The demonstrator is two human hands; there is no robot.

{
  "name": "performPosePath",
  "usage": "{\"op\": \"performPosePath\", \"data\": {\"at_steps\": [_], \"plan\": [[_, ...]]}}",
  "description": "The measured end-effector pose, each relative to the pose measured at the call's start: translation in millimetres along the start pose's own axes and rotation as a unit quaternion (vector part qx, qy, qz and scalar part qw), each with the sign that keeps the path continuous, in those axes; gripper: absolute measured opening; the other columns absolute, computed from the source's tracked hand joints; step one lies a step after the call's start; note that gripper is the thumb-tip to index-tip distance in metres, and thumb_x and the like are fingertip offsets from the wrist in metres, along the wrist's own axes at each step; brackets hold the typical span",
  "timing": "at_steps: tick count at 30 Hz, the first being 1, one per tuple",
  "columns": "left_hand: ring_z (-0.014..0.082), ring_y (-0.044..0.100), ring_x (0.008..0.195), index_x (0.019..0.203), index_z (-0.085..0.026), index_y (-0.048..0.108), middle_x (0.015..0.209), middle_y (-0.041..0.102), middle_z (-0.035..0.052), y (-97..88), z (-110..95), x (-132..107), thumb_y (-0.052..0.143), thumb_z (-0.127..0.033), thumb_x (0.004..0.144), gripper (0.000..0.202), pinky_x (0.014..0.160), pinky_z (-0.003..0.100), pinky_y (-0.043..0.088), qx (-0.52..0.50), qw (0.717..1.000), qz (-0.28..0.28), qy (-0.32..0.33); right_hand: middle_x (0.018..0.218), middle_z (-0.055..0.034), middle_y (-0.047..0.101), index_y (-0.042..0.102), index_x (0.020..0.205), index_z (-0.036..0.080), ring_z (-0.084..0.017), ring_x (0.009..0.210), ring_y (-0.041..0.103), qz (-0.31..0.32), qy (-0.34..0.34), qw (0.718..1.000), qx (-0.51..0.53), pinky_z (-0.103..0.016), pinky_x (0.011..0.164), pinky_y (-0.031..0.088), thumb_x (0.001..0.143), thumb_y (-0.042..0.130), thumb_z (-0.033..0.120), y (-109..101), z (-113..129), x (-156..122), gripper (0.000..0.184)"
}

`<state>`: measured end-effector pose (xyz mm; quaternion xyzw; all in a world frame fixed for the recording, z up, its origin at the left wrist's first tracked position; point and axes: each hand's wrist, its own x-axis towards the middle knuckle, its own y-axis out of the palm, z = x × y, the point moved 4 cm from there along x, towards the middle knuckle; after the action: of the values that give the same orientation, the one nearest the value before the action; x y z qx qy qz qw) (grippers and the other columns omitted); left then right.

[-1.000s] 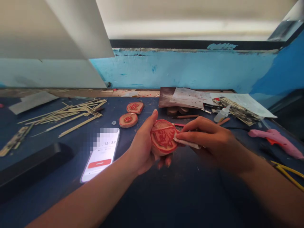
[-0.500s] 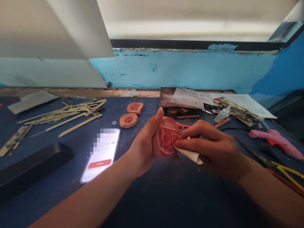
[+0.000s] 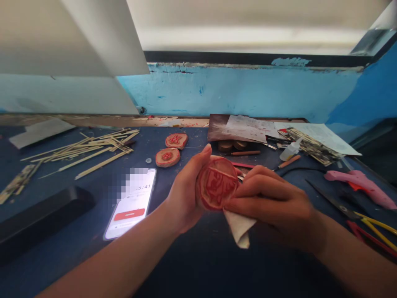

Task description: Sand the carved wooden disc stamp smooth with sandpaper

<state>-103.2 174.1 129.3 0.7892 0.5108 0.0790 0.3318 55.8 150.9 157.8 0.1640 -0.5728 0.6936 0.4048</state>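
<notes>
My left hand (image 3: 186,192) grips a round wooden disc (image 3: 216,183) with a red carved design, held upright above the dark blue table (image 3: 198,256). My right hand (image 3: 273,203) pinches a folded pale piece of paper or cloth (image 3: 238,225) against the disc's lower right edge; its loose end hangs down. Both hands are closed around what they hold.
Two smaller red-carved discs (image 3: 168,157) (image 3: 176,140) lie behind. A lit phone (image 3: 132,203) rests to the left, beside a dark bar (image 3: 40,217) and a pile of thin wooden sticks (image 3: 89,149). Papers (image 3: 251,128), a small bottle (image 3: 290,150), a pink glue gun (image 3: 361,184) and yellow-handled cutters (image 3: 372,225) lie right.
My right hand slid down along the disc's right edge, and the pale sheet now hangs below it. The left hand turned the disc slightly.
</notes>
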Motion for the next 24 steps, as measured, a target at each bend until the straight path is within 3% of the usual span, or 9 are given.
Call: {"op": "performPosePath", "data": {"at_steps": [4,8,13,21,24], "plan": [[0.0272,0.074,0.079,0.098,-0.014,0.075,0.074,0.074,0.0095,-0.9,-1.0,0.7,0.050,-0.060,0.090,0.053,0.066,0.036,0.059,-0.002,1.000,-0.023,0.000,0.094,-0.0096,0.071,0.078,0.104,0.011,-0.019,0.088,0.058,-0.012,0.007,0.999,-0.034,-0.035,0.080,0.053,0.093,0.073,0.010,-1.4,1.1,0.5,0.013],[0.0272,0.074,0.081,0.095,-0.015,0.075,0.077,0.075,0.0103,0.7,-2.0,0.4,0.047,-0.060,0.090,0.053,0.068,0.036,0.059,-0.003,1.000,-0.005,-0.010,0.095,-0.0085,0.072,0.078,0.104,0.012,-0.019,0.088,0.058,0.003,0.003,1.000,0.000,-0.035,0.081,0.054,0.095,0.069,0.011,0.2,3.7,0.9,0.013],[0.0273,0.073,0.080,0.090,-0.015,0.073,0.076,0.074,0.0105,-0.3,-2.4,-0.7,0.048,-0.060,0.089,0.051,0.069,0.038,0.059,-0.013,1.000,-0.005,-0.012,0.096,-0.0059,0.074,0.077,0.105,0.016,-0.019,0.087,0.058,-0.012,0.002,0.999,-0.044,-0.036,0.081,0.054,0.093,0.074,0.015,-3.1,6.8,0.7,0.013],[0.0276,0.073,0.075,0.102,-0.018,0.074,0.074,0.073,0.0094,1.3,2.3,-2.1,0.047,-0.067,0.087,0.057,0.058,0.036,0.058,-0.011,0.998,0.035,-0.049,0.095,-0.0041,0.076,0.077,0.104,0.015,-0.016,0.084,0.061,0.015,-0.014,0.999,-0.028,-0.034,0.085,0.053,0.098,0.068,0.016,-2.6,13.6,3.4,0.011],[0.0266,0.072,0.071,0.107,-0.018,0.073,0.075,0.074,0.0098,0.5,0.3,-1.5,0.046,-0.068,0.088,0.060,0.052,0.033,0.056,0.000,0.997,0.046,-0.056,0.096,-0.0044,0.075,0.078,0.107,0.015,-0.018,0.087,0.061,0.011,-0.005,1.000,-0.028,-0.034,0.085,0.053,0.090,0.078,0.015,-3.9,10.4,1.5,0.017]]}}
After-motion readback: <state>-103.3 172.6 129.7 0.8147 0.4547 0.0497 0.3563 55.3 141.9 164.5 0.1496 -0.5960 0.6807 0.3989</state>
